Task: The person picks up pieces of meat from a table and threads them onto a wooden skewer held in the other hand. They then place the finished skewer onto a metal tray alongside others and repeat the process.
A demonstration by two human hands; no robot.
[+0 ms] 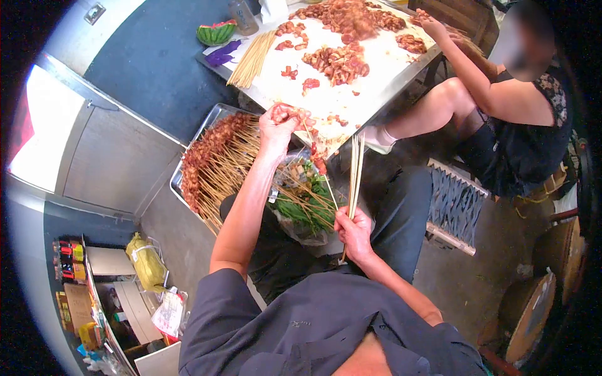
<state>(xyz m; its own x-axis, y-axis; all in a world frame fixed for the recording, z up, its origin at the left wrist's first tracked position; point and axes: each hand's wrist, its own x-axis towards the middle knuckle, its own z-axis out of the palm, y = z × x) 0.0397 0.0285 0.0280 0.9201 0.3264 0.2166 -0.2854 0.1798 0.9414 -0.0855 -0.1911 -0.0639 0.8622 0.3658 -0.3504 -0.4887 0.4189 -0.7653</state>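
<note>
My left hand (280,125) is closed on a piece of raw meat at the near edge of the table, by the tip of a skewer. Dark red meat pieces (318,161) are threaded on that skewer below the fingers. Its lower end runs down to my right hand (355,233), which is wrapped round a small bundle of bare bamboo skewers (356,172). Left of my forearm, a metal tray (177,182) holds many loaded meat skewers (204,153). Beneath the skewer in hand lies a plastic bag of green leafy vegetables (307,210), with more sticks across it.
The white-topped table (276,94) bears piles of cut meat (338,62), loose skewers (252,59), purple gloves (222,54) and a watermelon piece (216,34). Another person (520,100) sits at the right, hands over the table. A woven stool (456,203) stands on the floor.
</note>
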